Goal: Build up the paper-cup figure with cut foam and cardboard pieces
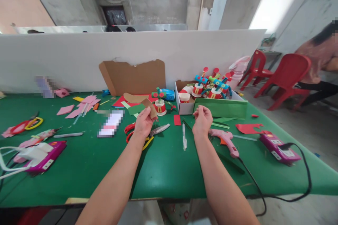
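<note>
My left hand [143, 122] is raised above the green table [163, 168], its fingers pinched on a small brown cardboard piece [150, 108]. Under it lie red-and-yellow scissors [155, 132]. My right hand [202, 119] hovers a little to the right, fingers curled closed; what they hold, if anything, is too small to see. A white pen [184, 136] lies between the hands, and a pink glue gun [227, 141] lies just right of my right wrist. A small red paper rectangle [177, 120] lies ahead.
A white box [185, 109] holds several red paper-cup figures [211, 86], with green paper [220, 107] against it. A purple power strip [280, 148] and cable sit right, another [43, 156] left. Pink paper scraps [79, 107], torn cardboard [133, 75], red chairs [286, 74] and a seated person [320, 63] are around.
</note>
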Demonstrator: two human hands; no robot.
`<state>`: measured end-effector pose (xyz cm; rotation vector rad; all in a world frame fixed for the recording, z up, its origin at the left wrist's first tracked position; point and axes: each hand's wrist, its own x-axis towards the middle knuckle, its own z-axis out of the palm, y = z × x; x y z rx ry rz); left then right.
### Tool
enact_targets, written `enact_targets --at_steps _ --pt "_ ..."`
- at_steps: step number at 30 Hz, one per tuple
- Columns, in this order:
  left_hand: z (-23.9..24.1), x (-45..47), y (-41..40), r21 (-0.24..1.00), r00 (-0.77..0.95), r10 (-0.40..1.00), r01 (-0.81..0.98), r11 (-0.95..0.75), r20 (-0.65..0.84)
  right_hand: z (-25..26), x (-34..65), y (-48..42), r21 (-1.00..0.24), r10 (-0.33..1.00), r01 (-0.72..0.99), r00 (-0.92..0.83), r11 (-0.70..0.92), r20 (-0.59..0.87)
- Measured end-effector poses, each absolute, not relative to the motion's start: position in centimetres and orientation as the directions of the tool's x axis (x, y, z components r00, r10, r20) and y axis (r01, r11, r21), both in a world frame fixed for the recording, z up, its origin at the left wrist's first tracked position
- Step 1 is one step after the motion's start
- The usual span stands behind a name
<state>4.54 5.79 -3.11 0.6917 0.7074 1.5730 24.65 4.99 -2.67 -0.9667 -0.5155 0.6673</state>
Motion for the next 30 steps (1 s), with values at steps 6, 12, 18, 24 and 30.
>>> enact_targets --at_steps 6,12,18,24,30 --pt "-2.7 5.3 5.0 0.797 -0.033 0.991 -0.592 -0.122 0.127 -3.0 20.3 3.3 -0.952 0.993 -0.305 0.117 0.015 -0.022" --pt "-2.7 6.1 4.7 0.785 -0.062 0.991 -0.605 -0.132 0.120 -2.6 18.7 2.2 -0.965 0.991 -0.243 0.109 0.101 0.076" --pt "-3.1 6.6 4.8 0.881 -0.075 0.991 -0.454 -0.134 0.112 -2.4 19.0 1.9 -0.923 0.994 -0.383 -0.106 -0.031 0.011" --pt "-2.9 7.0 4.2 0.953 -0.076 0.986 -0.254 -0.166 0.152 -3.2 18.5 2.1 -0.942 0.999 -0.333 -0.034 -0.027 -0.017" --pt "-3.8 6.7 4.5 0.972 -0.037 0.986 -0.164 -0.168 0.164 -3.7 18.8 2.5 -0.967 1.000 -0.255 0.007 -0.013 -0.015"
